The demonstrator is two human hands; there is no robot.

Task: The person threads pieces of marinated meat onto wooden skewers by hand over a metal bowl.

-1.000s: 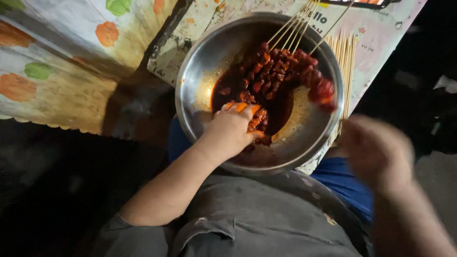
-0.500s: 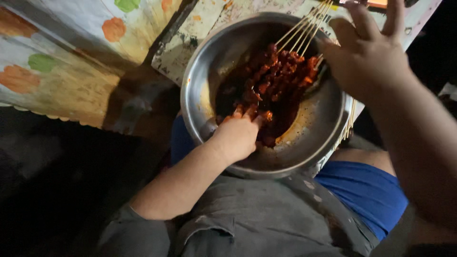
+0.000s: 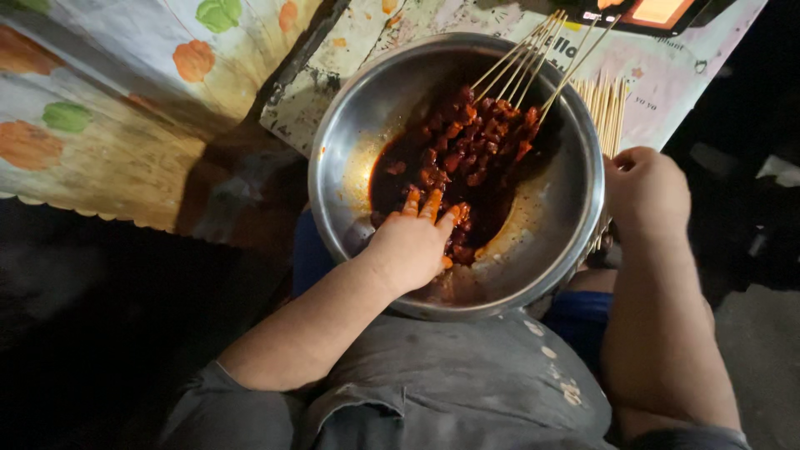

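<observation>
At the far left a cloth (image 3: 125, 108) printed with orange and green shapes covers the surface. Beside it, a steel bowl (image 3: 350, 158) rests at the surface's edge, partly over the person's lap. The left hand (image 3: 412, 242) reaches into the bowl from the near rim, fingers spread and pressed down into the meat (image 3: 467, 146), dark red chunks in thick sauce; the fingertips are smeared orange, and whether they pinch any one piece cannot be told. The meat lies directly under and just beyond that hand, heaped toward the bowl's middle and far side. Several skewers (image 3: 521, 58), already loaded, lean out of the heap over the far rim. To the right, outside the bowl, a bundle of bare sticks (image 3: 604, 104) lies on a printed sheet (image 3: 675, 75), just beside the rim. The right hand (image 3: 646, 187) sits at the bowl's right rim, curled closed around the near ends of those sticks, apart from the meat.
</observation>
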